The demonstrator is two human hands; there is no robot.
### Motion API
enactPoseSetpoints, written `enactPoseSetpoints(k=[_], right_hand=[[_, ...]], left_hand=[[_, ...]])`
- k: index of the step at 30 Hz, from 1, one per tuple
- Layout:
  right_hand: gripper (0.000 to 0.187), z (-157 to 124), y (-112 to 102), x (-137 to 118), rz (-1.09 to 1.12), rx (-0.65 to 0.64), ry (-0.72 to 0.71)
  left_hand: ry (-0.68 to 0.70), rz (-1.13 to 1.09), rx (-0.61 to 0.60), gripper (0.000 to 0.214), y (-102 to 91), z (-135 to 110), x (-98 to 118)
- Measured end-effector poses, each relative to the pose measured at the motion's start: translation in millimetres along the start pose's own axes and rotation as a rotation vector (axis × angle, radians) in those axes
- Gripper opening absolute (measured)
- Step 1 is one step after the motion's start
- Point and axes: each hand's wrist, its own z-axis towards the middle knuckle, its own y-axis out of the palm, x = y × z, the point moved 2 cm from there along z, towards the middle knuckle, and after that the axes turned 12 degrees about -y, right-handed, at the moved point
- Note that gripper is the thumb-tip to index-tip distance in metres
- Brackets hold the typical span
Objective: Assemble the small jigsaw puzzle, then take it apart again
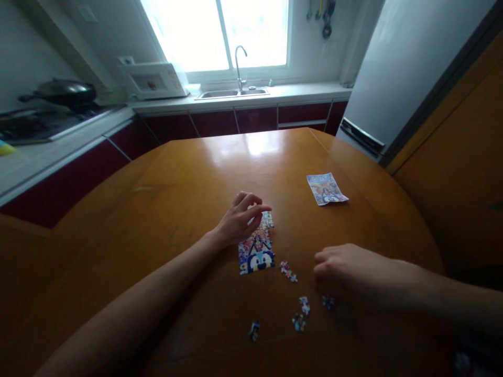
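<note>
A partly assembled jigsaw puzzle (pixel 257 256) lies on the table, with a blue cartoon dog face at its near end. My left hand (pixel 244 217) hovers over its far part, fingers apart and the index finger stretched to the right; that part of the puzzle is partly hidden. To the right of the puzzle, my right hand (pixel 343 269) is closed with its fingers curled down, and what they hold, if anything, is hidden. Near it lie a joined strip of puzzle pieces (pixel 288 272) and loose puzzle pieces (pixel 299 322). A dark puzzle piece (pixel 327 302) sits just below my right hand.
A creased picture sheet (pixel 327 189) rests farther back on the wooden table (pixel 188 178). Another puzzle piece (pixel 254 330) lies close to me. Beyond the table are a sink (pixel 220 94), a microwave (pixel 155 81), a stove with a wok (pixel 65 91) and a refrigerator (pixel 408 68).
</note>
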Motion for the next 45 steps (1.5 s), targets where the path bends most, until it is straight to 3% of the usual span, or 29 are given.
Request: enactPoseSetpoints(k=[4, 9, 15, 18, 23, 28, 37, 42, 45], right_hand=[[0.011, -18, 24, 2, 0.122, 0.013, 0.071], [0.021, -22, 31, -2, 0.181, 0.054, 0.101], [0.012, -11, 27, -3, 0.150, 0.122, -0.058], [0.012, 4, 16, 12, 0.202, 0.290, -0.137], [0.007, 46, -1, 58, 0.536, 0.687, -0.022], [0.019, 87, 8, 85, 0.816, 0.862, 0.007], [0.034, 96, 17, 75, 0.740, 0.922, -0.138], [0.030, 96, 15, 72, 0.622, 0.918, -0.187], [0.017, 93, 12, 76, 0.453, 0.973, -0.170]], left_hand=[[0.005, -0.006, 0.017, 0.033, 1.2, 1, -1], [0.003, -0.013, 0.012, 0.033, 1.2, 1, -1], [-0.002, -0.012, 0.037, 0.032, 1.6, 0, -1], [-0.006, 0.020, 0.052, 0.028, 1.7, 0, -2], [-0.006, 0.062, 0.116, 0.019, 0.5, -1, -1], [0.016, 0.048, 0.123, 0.019, -1.1, -2, 0], [0.074, -0.061, 0.010, 0.023, -1.5, 0, 9], [0.093, -0.094, -0.022, 0.016, -1.9, 0, 13], [0.086, -0.084, -0.004, 0.014, -2.0, 0, 13]])
